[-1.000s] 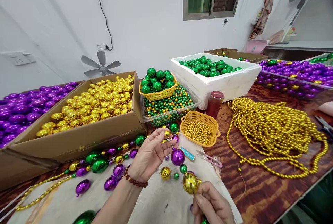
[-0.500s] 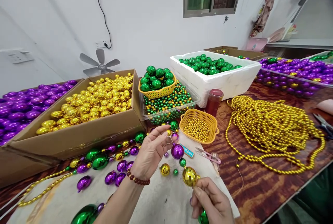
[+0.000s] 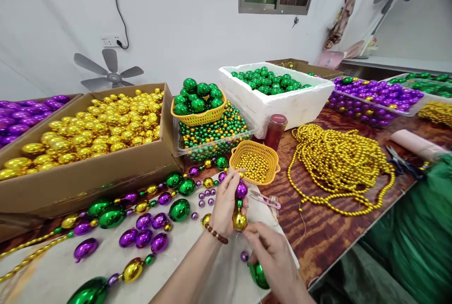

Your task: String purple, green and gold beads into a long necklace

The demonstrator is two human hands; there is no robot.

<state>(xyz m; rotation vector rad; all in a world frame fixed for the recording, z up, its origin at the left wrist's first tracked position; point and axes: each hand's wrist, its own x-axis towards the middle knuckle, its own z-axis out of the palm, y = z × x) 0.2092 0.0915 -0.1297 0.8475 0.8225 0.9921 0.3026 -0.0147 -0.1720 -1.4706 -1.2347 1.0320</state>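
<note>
In my left hand (image 3: 223,207), closed with the fingers pointing up, is a bead string with a round purple bead (image 3: 241,190), small green beads and a round gold bead (image 3: 240,221). My right hand (image 3: 273,254) pinches that string just below the gold bead; what lies between its fingertips is hidden. Under the right hand, partly covered, is a large green bead (image 3: 259,275), with a small purple bead (image 3: 244,256) beside it. Strung purple, green and gold beads and several loose purple beads (image 3: 143,238) lie on the white cloth (image 3: 190,273) to the left.
A yellow basket (image 3: 276,168) of small gold beads stands beyond my hands, near pink-handled snips (image 3: 270,201) and a red-lidded jar (image 3: 276,132). Behind are a cardboard box (image 3: 116,176) and a white foam box (image 3: 282,110). Gold bead strands (image 3: 335,167) and scissors (image 3: 402,160) lie right.
The view has shifted right. My hands have come closer together, the left turning inward and closing around the string beside the purple bead. The right still pinches near the gold bead.
</note>
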